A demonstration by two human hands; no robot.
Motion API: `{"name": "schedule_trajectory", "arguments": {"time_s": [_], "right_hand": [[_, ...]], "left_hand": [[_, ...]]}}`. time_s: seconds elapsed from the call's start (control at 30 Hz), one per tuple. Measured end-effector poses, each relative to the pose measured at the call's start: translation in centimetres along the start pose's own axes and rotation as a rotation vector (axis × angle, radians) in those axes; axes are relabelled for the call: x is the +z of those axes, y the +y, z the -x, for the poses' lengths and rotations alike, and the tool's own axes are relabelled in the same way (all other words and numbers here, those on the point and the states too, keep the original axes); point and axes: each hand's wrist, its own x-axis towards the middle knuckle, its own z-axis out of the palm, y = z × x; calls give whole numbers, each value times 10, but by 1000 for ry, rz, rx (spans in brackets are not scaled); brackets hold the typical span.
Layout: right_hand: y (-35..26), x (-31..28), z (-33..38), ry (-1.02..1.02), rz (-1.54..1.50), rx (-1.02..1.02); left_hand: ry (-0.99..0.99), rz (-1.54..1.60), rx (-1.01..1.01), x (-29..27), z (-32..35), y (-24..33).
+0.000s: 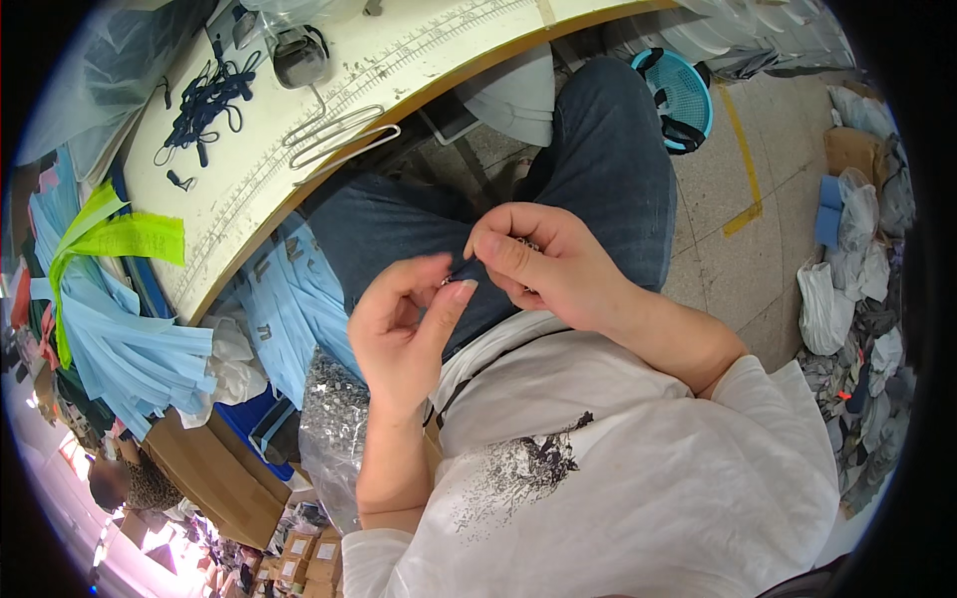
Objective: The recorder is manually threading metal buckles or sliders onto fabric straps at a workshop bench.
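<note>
In front of my lap both hands are raised close together, fingertips nearly meeting. Thumb and fingers of my left hand (404,319) are closed in a pinch on a small metal piece (446,281), too small to name. My right hand (553,261) curls its fingers around several small metal pieces (529,245), mostly hidden in the palm. Its thumb and forefinger press together at the tip. Light blue straps (299,289) with dark fittings hang beside my left knee. A clear plastic bag (337,414) full of small metallic pieces lies near my left forearm.
The white worktable (229,179) curves ahead on the left. It carries dark cord loops (207,105), a bent wire rack (334,135) and a bundle of light blue straps (130,339) with a bright green strip (130,237). A turquoise basket (678,95) stands on the floor; bags (857,249) lie right.
</note>
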Motion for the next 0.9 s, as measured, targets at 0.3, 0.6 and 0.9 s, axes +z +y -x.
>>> {"name": "schedule_trajectory", "arguments": {"time_s": [0.3,0.6,0.9], "right_hand": [[-1,0,1,-3,178,-59],[1,2,1,36,135,-87],[1,-3,-1,-2,43,-35]], "left_hand": [[-81,70,1,-5,-3,-8],[-18,148,-118,-2,-1,1],[-17,7,-5,1,0,2]]}}
